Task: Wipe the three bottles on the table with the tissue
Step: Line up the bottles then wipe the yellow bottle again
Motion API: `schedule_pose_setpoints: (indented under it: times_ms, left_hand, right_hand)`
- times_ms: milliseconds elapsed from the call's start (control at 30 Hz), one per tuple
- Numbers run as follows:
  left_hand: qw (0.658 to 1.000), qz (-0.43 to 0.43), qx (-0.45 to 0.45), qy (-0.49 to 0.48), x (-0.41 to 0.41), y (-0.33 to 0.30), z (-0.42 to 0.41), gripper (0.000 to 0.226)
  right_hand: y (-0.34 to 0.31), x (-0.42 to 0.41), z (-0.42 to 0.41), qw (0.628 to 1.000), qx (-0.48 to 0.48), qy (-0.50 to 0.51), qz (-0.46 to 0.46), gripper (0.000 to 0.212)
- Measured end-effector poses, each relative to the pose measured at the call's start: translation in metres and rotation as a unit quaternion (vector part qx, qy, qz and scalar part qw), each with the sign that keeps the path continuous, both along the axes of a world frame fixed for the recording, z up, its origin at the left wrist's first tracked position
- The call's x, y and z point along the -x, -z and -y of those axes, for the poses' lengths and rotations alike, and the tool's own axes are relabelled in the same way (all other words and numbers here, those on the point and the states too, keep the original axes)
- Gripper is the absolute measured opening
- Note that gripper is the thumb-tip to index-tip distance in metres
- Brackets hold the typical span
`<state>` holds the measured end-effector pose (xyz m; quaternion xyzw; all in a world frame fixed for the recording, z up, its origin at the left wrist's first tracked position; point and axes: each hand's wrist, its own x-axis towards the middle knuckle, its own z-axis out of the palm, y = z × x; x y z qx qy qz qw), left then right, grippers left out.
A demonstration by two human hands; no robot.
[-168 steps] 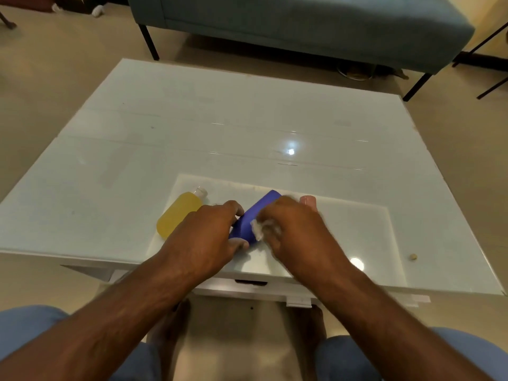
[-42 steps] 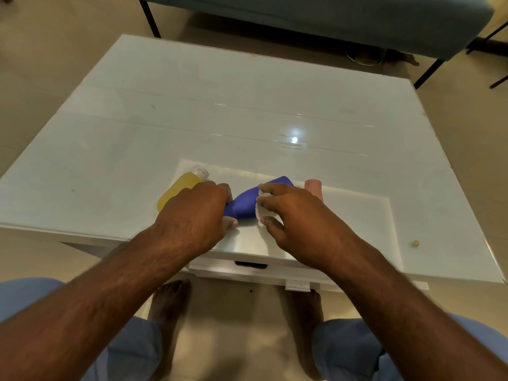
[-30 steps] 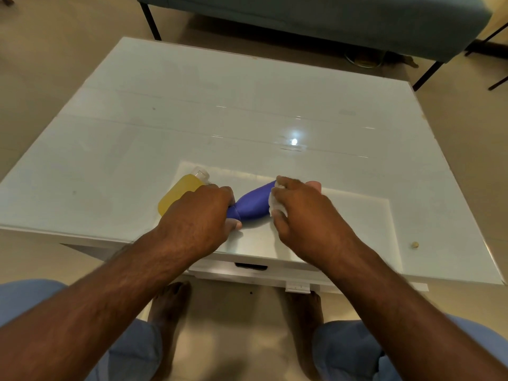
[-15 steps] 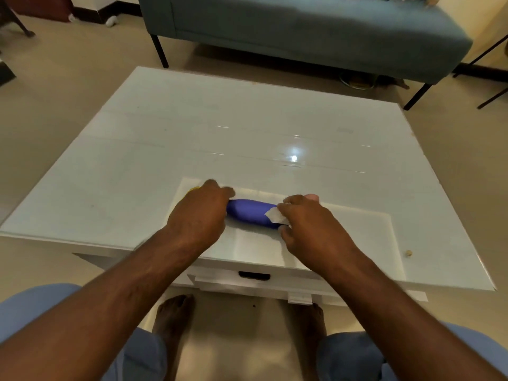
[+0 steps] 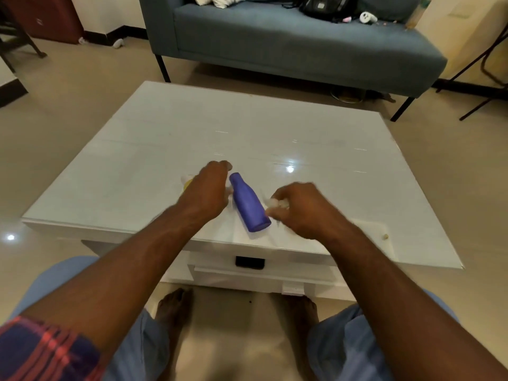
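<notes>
A purple bottle (image 5: 248, 206) lies on its side on the white glass table (image 5: 165, 149), neck pointing away from me, with no hand on it. My left hand (image 5: 204, 192) hovers just left of it, fingers loosely curled, holding nothing. Behind that hand a sliver of the yellow bottle (image 5: 187, 184) with its clear cap shows. My right hand (image 5: 301, 209) is just right of the purple bottle, shut on a crumpled white tissue (image 5: 276, 203). The pink bottle is hidden, probably behind my right hand.
A small crumb-like object (image 5: 385, 237) lies near the table's right front corner. A drawer handle slot (image 5: 249, 262) sits below the table's front edge. A blue-grey sofa (image 5: 288, 42) stands beyond the table. My bare feet rest on the floor under the table's front.
Both hands have let go of the purple bottle, which now lies free with its neck pointing away. My right hand has drawn back to the right with the tissue. The camera has tilted up.
</notes>
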<state>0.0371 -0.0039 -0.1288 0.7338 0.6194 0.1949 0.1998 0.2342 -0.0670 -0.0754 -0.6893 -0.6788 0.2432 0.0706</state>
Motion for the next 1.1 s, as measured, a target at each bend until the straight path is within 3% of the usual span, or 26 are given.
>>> schedule_pose_setpoints:
  times_ms: [133,300,467,933,1100]
  left_hand:
    - [0.995,-0.092,0.004,-0.024,0.019,-0.025,-0.001,0.044]
    - [0.971,-0.209,0.109,-0.047,0.042,-0.030,0.009,0.065]
    - [0.982,-0.156,0.100,-0.043,0.045,-0.015,0.020,0.066]
    - [0.989,-0.050,0.138,0.029,0.019,-0.008,0.015,0.069]
    - [0.985,-0.042,0.160,0.043,0.012,-0.011,0.014,0.071]
  right_hand:
    - [-0.009,-0.038,-0.009,0.991,-0.088,0.087,0.044,0.016]
    - [0.006,-0.046,-0.014,0.989,0.004,0.107,0.107,0.022]
    - [0.016,-0.024,-0.013,0.984,0.008,0.099,0.145,0.033]
    - [0.022,0.001,-0.020,0.995,-0.003,0.082,0.059,0.032]
    - [0.023,0.004,-0.023,0.995,0.013,0.035,0.087,0.035]
